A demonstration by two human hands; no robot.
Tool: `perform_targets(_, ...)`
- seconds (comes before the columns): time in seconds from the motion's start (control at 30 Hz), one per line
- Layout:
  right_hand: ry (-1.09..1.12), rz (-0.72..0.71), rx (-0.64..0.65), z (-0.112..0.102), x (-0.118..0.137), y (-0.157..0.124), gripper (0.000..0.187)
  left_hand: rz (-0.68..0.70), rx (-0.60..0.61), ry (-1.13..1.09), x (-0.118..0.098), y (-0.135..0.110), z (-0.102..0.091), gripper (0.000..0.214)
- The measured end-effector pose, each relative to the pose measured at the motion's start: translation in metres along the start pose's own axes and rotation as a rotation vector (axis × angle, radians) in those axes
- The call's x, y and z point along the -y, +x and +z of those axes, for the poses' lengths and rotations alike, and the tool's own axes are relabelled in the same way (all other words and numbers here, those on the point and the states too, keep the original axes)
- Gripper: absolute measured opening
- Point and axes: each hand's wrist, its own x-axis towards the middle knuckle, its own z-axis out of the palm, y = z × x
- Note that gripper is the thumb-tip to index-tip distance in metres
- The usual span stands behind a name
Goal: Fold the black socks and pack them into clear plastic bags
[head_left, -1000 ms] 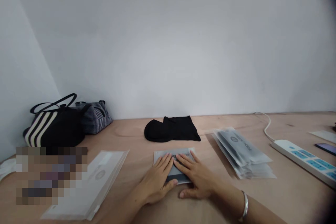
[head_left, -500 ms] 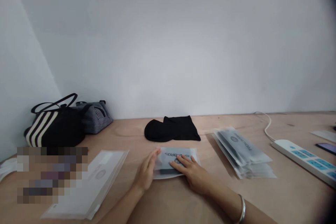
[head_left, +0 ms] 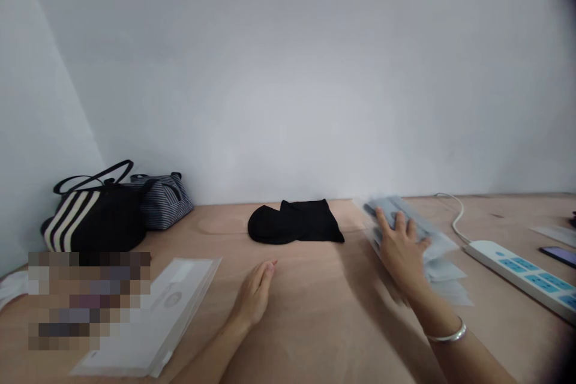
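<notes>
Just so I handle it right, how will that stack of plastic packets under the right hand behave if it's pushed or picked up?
It will probably slide apart when pushed, since the glossy packets already lie fanned and offset. They likely feel light and floppy: each looks thin and flat, so edges may droop beyond the right hand.

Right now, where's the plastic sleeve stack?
Head view, right of centre: the plastic sleeve stack sits under the right hand, between the black cloth and white power strip.
</notes>
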Motion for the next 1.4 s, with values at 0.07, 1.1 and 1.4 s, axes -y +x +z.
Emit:
perform_targets(0.07, -0.015, 0.123, 0.178, 0.017, -0.011, 0.003, 0.047, 0.031, 0.018, 0.052, -0.003, -0.001, 0.0, 0.039)
perform_targets(1.1, 0.393, -0.593, 0.51, 0.056, 0.079, -0.019, 0.085, 0.115, 0.168, 0.723, 0.014, 0.046, -0.007, 0.067)
perform_targets(1.4, 0.472, -0.784, 0.424, 0.001, 0.038, -0.08, 0.061, 0.283, 0.201, 0.795, -0.013, -0.049, -0.028, 0.07)
